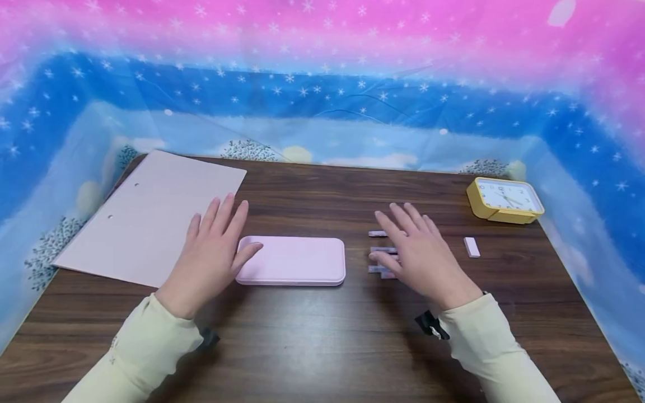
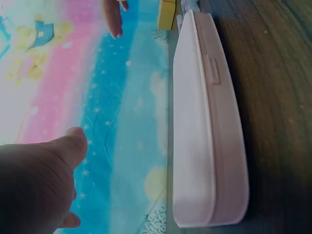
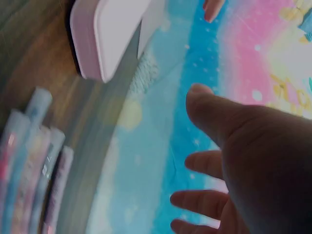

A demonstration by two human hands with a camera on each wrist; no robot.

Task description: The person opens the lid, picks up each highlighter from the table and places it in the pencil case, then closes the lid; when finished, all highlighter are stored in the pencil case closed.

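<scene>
A pale pink pencil case [image 1: 294,261] lies closed on the dark wooden table, its zip-like seam and small tab showing in the left wrist view. My left hand [image 1: 209,254] has its fingers spread, the thumb overlapping the case's left end in the head view. Over to the right, several pens [image 3: 29,170] lie side by side. My right hand [image 1: 420,254], fingers straight and apart, covers part of these pens in the head view and holds nothing. A small white-pink eraser [image 1: 471,247] lies to the right of that hand.
A large pale binder or folder [image 1: 151,218] with two holes lies at the left, partly behind the left hand. The yellow alarm clock [image 1: 506,200] stands at the back right. A patterned blue and pink cloth [image 1: 322,95] hangs around the table's [image 1: 302,347] back and sides.
</scene>
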